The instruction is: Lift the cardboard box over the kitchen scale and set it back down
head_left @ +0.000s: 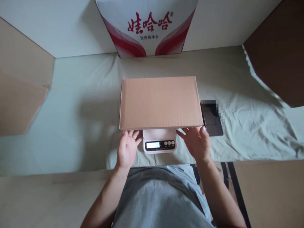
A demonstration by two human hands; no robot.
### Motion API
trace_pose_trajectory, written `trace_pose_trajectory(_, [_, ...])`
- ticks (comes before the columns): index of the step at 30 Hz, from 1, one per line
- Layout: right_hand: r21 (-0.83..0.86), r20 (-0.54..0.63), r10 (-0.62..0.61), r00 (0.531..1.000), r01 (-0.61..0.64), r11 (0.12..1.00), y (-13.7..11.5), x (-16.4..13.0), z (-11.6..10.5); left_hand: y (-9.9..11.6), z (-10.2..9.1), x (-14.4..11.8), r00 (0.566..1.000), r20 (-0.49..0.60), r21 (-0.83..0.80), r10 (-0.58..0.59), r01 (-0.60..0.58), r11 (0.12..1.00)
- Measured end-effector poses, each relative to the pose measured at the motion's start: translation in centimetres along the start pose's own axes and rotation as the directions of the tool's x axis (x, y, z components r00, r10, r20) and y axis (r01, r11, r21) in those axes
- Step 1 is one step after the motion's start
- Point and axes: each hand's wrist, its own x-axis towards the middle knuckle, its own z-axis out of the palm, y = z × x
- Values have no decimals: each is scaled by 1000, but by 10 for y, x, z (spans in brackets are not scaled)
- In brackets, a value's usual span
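A closed brown cardboard box (161,103) lies level over a small white kitchen scale (159,147), covering most of its platform. Whether the box rests fully on the scale cannot be told. The scale's lit display and its buttons face me. My left hand (127,150) is palm up at the box's front left corner, its fingers reaching under the front edge. At the front right corner my right hand (197,144) holds the box the same way, with its thumb up against the corner. The fingertips of both hands are partly hidden beneath the box.
A dark phone-like slab (212,122) lies just right of the box. Behind stands a white and red carton (152,44) against the wall. Cardboard panels rise at the left (26,82) and right (280,53). A wrinkled pale green cloth (71,79) covers the table.
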Motion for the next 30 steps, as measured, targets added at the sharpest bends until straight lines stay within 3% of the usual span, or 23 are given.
trace_pose_trajectory(10, [-99, 76, -25, 997, 32, 995, -4, 7, 1, 2, 1, 4, 1000, 13, 43, -13, 13, 999])
trace_pose_trajectory(13, [-134, 14, -84, 996, 85, 987, -6, 8, -5, -1, -5, 7, 989, -77, 87, 123, -116, 989])
trace_pose_trajectory(15, [-170, -9, -163, 987, 159, 972, -9, 7, -7, 0, -9, 8, 953, -128, 136, 276, -258, 956])
trace_pose_trajectory(18, [-191, 16, -236, 972, 235, 953, -16, 5, -2, 5, -10, 8, 906, -97, 172, 411, -391, 904])
trace_pose_trajectory(25, [-184, 111, -334, 936, 350, 918, -23, 6, 13, 14, 3, 9, 899, -34, 184, 437, -424, 887])
trace_pose_trajectory(30, [-171, 100, -306, 947, 319, 932, -24, 7, 10, 8, 0, 7, 884, -47, 237, 465, -443, 865])
